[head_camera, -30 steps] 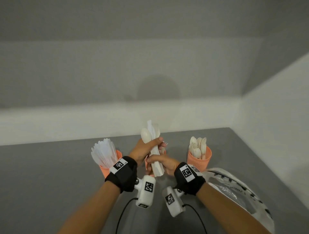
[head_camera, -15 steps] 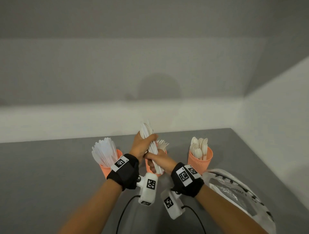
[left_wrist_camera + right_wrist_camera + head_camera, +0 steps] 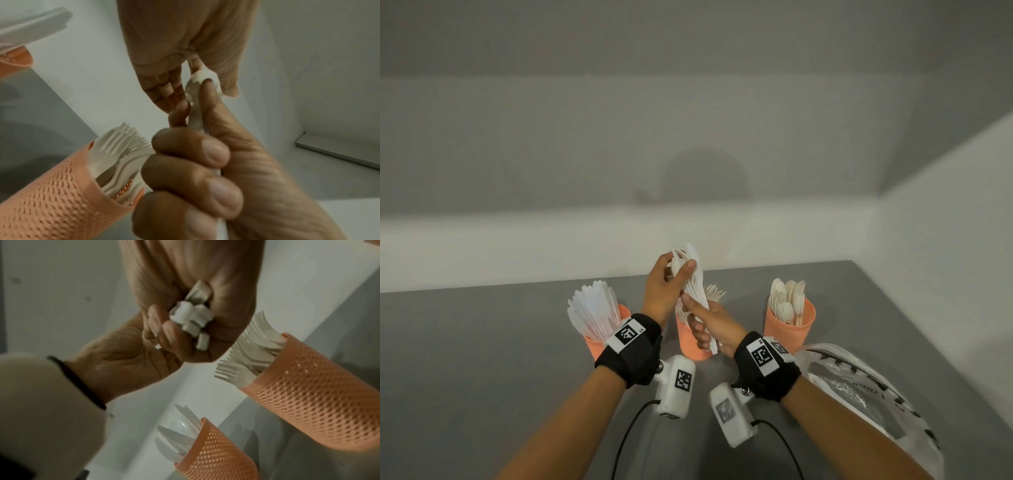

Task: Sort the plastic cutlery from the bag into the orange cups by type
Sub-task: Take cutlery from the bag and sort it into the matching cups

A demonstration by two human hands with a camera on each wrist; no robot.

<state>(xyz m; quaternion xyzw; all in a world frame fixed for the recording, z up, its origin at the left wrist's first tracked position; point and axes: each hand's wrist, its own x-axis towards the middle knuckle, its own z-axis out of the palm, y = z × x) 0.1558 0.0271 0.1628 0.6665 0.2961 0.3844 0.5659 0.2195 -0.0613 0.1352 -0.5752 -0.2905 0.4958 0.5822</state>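
Observation:
A bundle of white plastic cutlery point(image 3: 697, 291) is held upright over the middle orange cup point(image 3: 690, 346), which holds forks point(image 3: 123, 142). My right hand point(image 3: 695, 318) grips the bundle's lower handles point(image 3: 191, 318) in a fist. My left hand point(image 3: 681, 270) pinches the upper ends of the cutlery point(image 3: 197, 84) between thumb and fingers. The left orange cup point(image 3: 599, 346) holds knives point(image 3: 594, 308). The right orange cup point(image 3: 787, 329) holds spoons point(image 3: 787, 298).
A clear plastic bag point(image 3: 859, 390) with black print lies on the grey table point(image 3: 482, 359) under my right forearm. White walls close the back and right side near the cups. Cables hang from both wrist cameras.
My left hand has slid up the bundle to its top ends. Both hands and the bundle have shifted a little left and up, uncovering the forks in the middle cup.

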